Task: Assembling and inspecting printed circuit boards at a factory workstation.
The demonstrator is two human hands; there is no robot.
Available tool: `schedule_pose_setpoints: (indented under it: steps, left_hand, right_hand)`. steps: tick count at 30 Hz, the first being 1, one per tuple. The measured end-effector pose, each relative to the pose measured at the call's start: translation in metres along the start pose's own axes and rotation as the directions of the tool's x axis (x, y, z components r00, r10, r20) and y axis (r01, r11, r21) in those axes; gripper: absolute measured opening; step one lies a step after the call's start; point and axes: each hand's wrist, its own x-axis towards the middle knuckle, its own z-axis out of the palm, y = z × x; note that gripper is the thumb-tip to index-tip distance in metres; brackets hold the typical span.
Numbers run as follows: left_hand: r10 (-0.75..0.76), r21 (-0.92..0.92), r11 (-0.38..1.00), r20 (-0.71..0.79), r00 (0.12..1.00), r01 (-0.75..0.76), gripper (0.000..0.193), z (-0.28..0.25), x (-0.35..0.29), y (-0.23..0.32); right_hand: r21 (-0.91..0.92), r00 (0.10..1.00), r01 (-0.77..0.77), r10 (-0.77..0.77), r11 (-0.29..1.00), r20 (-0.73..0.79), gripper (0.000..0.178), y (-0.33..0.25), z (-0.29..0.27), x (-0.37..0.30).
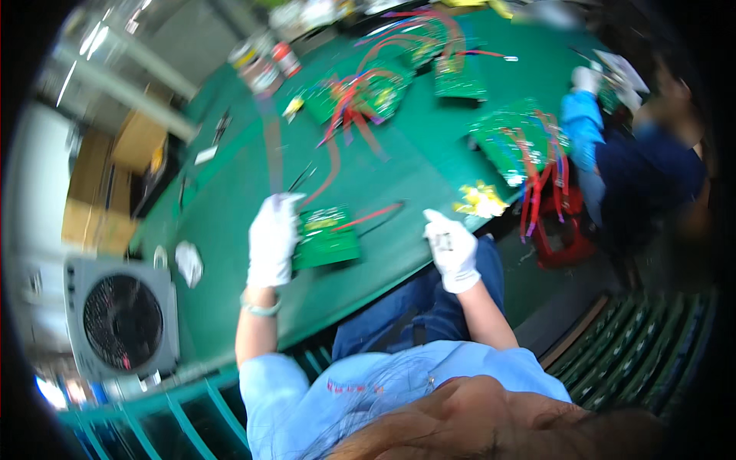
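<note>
My left hand [272, 241], in a white glove, is closed at the left edge of a green circuit board [330, 245]. Its fingertips are blurred. A red wire [368, 216] lies across the board, and a blurred reddish ribbon cable [273, 146] runs from near my left fingers toward the back of the table. My right hand [452, 253], also white-gloved, hovers by the table's front edge with its index finger stretched out. No thing shows in it. A pile of small yellow parts [481, 199] sits just beyond it.
Circuit boards with red wires [360, 96] lie farther back, and another wired board [517, 146] is at the right. A co-worker's blue sleeve [583, 126] reaches in there. A grey fan [123, 314] stands at the left. A red-capped container [286, 59] is at the back.
</note>
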Motion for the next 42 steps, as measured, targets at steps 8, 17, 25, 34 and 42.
schedule_pose_setpoints:
  steps: [8, 17, 25, 34, 42]
  left_hand:
    - [0.094, -0.489, 0.871, 0.265, 0.96, 0.049, 0.076, -0.043, -0.023, -0.049]
    - [0.498, 0.114, 0.801, 0.418, 0.76, -0.588, 0.104, -0.026, -0.029, -0.076]
    - [0.577, -0.132, 0.794, 0.469, 0.669, -0.593, 0.094, -0.033, -0.023, -0.089]
    - [0.625, -0.197, 0.764, 0.459, 0.631, -0.614, 0.096, -0.021, -0.02, -0.104]
    - [0.633, -0.242, 0.767, 0.437, 0.639, -0.594, 0.09, -0.023, -0.022, -0.103]
  right_hand:
    - [0.016, 0.942, -0.177, 0.165, 0.984, 0.293, 0.033, -0.029, -0.024, -0.009]
    - [0.133, 0.75, -0.308, 0.155, 0.942, 0.643, 0.037, -0.077, 0.022, 0.017]
    - [0.128, 0.423, 0.013, -0.122, 0.992, 0.898, 0.037, -0.1, -0.014, 0.023]
    - [-0.155, 0.544, 0.393, -0.093, 0.906, 0.834, 0.039, -0.104, 0.005, 0.048]
    - [-0.044, 0.435, 0.455, -0.179, 0.889, 0.882, 0.033, -0.099, 0.012, 0.052]
